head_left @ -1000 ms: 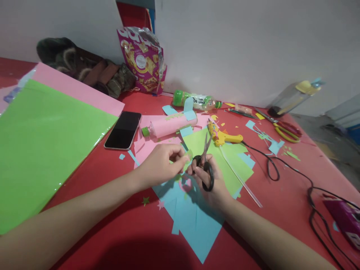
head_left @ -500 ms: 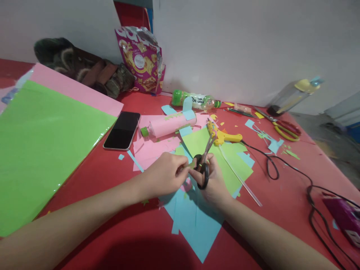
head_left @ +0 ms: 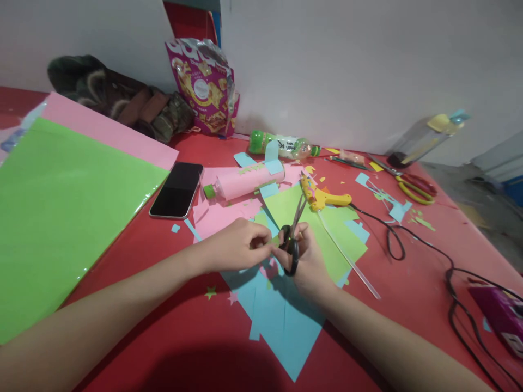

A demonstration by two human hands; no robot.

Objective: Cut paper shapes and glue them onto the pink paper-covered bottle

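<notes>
My right hand [head_left: 308, 261] grips black-handled scissors [head_left: 293, 234], fingers through the loops, blades pointing away over a light green sheet [head_left: 322, 228]. My left hand [head_left: 237, 245] is pinched on a small green paper scrap [head_left: 274, 240] held right against the scissors' handles. Both hands hover above a cut-up blue sheet [head_left: 281, 321] on the red table [head_left: 171, 305]. A tiny green star [head_left: 211, 293] and a pink star [head_left: 233, 296] lie on the table under my left wrist.
A black phone [head_left: 177, 189] lies left of a pink-wrapped bottle [head_left: 245, 182]. A yellow glue gun [head_left: 322, 197] with a black cord [head_left: 449, 277], red-yellow scissors [head_left: 412, 186], a green bottle [head_left: 281, 146], a snack bag [head_left: 204, 84] and large green [head_left: 61, 212] and pink sheets surround the hands.
Both hands stayed close together over the blue sheet. The scissors' handles have drawn in closer and the green scrap has shifted between my left fingers; the two paper stars show again.
</notes>
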